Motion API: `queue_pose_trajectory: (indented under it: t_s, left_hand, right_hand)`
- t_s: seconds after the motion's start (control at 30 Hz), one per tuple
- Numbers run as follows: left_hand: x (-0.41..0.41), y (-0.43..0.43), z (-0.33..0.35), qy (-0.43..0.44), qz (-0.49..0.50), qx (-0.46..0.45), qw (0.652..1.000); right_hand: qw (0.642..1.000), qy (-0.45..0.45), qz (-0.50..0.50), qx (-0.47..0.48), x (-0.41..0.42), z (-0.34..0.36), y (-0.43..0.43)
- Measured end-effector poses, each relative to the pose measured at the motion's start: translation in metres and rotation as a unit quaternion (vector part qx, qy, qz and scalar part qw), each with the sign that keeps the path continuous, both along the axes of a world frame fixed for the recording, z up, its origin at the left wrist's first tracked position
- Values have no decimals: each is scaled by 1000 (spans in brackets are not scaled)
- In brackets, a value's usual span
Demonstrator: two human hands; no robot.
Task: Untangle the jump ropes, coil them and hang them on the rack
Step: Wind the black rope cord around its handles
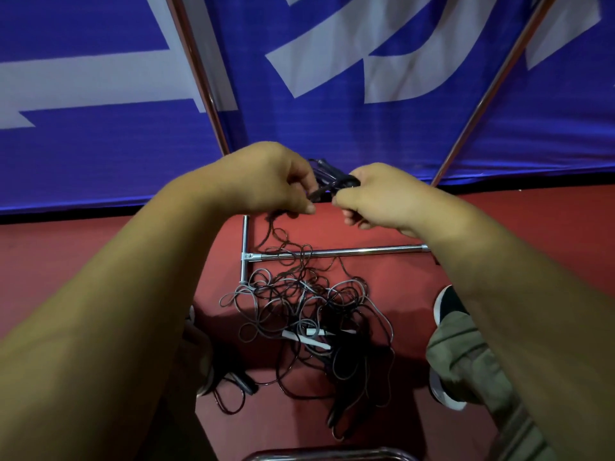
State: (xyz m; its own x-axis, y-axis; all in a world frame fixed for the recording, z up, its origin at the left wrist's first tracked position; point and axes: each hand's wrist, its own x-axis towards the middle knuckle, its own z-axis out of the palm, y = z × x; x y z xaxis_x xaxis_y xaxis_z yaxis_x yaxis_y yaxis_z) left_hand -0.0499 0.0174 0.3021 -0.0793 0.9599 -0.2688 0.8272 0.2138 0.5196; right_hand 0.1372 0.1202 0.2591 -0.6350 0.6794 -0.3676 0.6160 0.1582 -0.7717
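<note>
cord from the jump ropes (299, 314), tangled on the floor below the rack bar (339, 251), looks light and limp (best gripped at handles), left hand (266, 181) and right hand (382, 197) both pinching a black handle (336, 184).

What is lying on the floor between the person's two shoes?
In the head view, a tangled pile of jump ropes lies on the red floor between the left shoe and right shoe.

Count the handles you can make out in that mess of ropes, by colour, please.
White handles in the rope pile: 2
Black handles, the one on the floor and the one in the right hand: 2
Total: 4
More may lie hidden in the pile.
</note>
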Motion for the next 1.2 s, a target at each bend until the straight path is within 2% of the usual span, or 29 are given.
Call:
queue_pose_trajectory:
  t_s: [0.07, 0.17, 0.27, 0.33, 0.43, 0.47, 0.57, 0.67, 0.8, 0.93, 1.0, 1.07, 1.2]
  left_hand:
    - [7, 0, -6, 21, 10, 0, 1000]
    - [15, 3, -11, 12, 68, 18, 997]
    - [20, 7, -16, 67, 118, 92, 986]
    - [25, 9, -17, -4, 160, 147, 976]
    - [27, 9, -9, -211, 210, 171, 939]
    - [25, 9, -7, -245, 197, 171, 934]
    - [15, 9, -2, -244, 132, 192, 941]
    - [7, 7, 1, -269, 118, 172, 940]
    - [12, 9, 1, -435, 162, 83, 882]
    - [18, 13, -1, -462, 230, 102, 851]
    - [16, 15, -5, -472, 242, 123, 838]
    - [13, 16, -10, -488, 234, 126, 831]
    - [10, 17, -13, -496, 201, 145, 832]
  right_hand:
    - [999, -6, -6, 51, -3, 1, -1]
    - [992, 84, -77, -52, -10, 1, -7]
    - [977, 150, -126, -86, -15, 2, -7]
    - [961, 198, -145, -125, -17, 4, -6]
    - [934, 258, -172, -179, -17, 13, -4]
    - [928, 272, -174, -186, -16, 16, -3]
    - [922, 300, -159, -186, -13, 25, -1]
    - [930, 304, -134, -157, -8, 28, 1]
    - [959, 253, -105, -70, -4, 28, 1]
    - [972, 223, -46, -60, -3, 28, -9]
    - [974, 210, -25, -80, -3, 32, -15]
    - [968, 207, -17, -139, -1, 36, -19]
    - [952, 211, -13, -222, 5, 42, -20]
